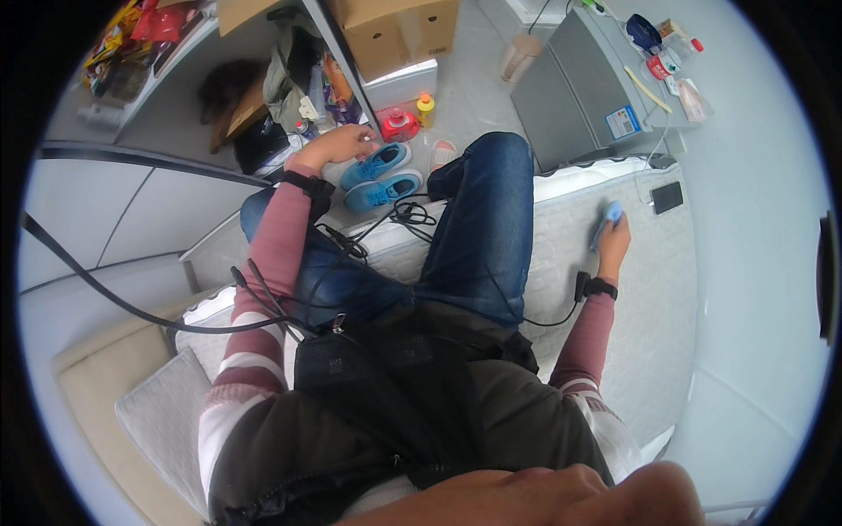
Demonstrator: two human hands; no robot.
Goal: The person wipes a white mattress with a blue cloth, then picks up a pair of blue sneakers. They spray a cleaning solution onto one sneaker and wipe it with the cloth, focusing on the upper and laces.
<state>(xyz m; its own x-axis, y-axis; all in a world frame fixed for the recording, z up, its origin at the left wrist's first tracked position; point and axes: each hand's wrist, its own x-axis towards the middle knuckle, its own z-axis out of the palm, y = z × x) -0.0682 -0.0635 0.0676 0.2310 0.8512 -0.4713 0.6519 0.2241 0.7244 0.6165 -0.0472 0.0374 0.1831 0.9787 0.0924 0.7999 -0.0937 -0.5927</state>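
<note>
My left hand (339,145) reaches over the floor beside a pair of blue sneakers, its fingers apart near the heel side of the farther sneaker (376,164); whether the fingertips touch it I cannot tell. The nearer sneaker (383,191) lies alongside. My right hand (614,238) is closed on a light blue cloth (606,220) above the quilted mattress (648,276). A black phone (667,198) with a white cable lies on the mattress beyond that hand. Black straps are on both wrists.
Black cables (408,217) trail by my knees. Behind the sneakers stand a red bottle (399,125) and a yellow bottle (425,110), near a cardboard box (401,39). A grey refrigerator (559,85) stands ahead to the right. A cluttered shelf (158,92) is at the left.
</note>
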